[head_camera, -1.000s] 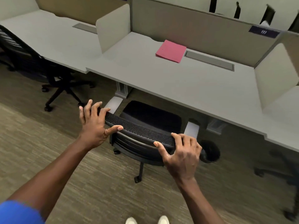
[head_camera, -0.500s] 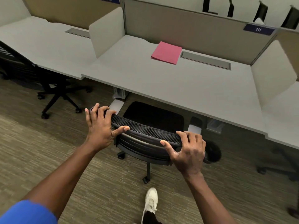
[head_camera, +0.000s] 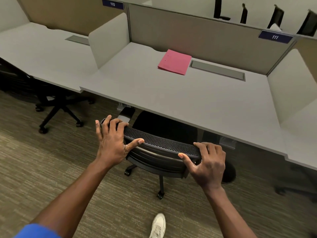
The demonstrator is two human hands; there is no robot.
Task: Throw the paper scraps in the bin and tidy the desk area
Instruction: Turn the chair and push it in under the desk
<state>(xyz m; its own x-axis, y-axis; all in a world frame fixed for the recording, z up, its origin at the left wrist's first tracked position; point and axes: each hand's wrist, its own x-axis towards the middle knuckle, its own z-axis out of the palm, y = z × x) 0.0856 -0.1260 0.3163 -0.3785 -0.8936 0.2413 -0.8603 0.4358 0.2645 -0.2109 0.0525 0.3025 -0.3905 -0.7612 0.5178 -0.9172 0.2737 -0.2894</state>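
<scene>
A black mesh-backed office chair (head_camera: 161, 143) stands at the grey desk (head_camera: 180, 100), its seat partly under the desk's front edge. My left hand (head_camera: 111, 141) grips the left end of the chair's top rail, fingers over it and thumb along the near side. My right hand (head_camera: 207, 162) grips the right end the same way. A pink folder (head_camera: 174, 62) lies flat near the back of the desk. A dark round bin (head_camera: 229, 172) sits on the floor beside my right hand, mostly hidden. No paper scraps are in view.
White side dividers (head_camera: 109, 38) and a beige back panel bound the desk. A grey cable tray lid (head_camera: 217, 70) lies right of the folder. Another black chair (head_camera: 51, 103) stands under the left desk. My white shoe (head_camera: 158, 225) steps forward on the carpet.
The chair has rolled forward toward the desk with both hands on its back, and its seat now sits further under the edge. I have stepped closer.
</scene>
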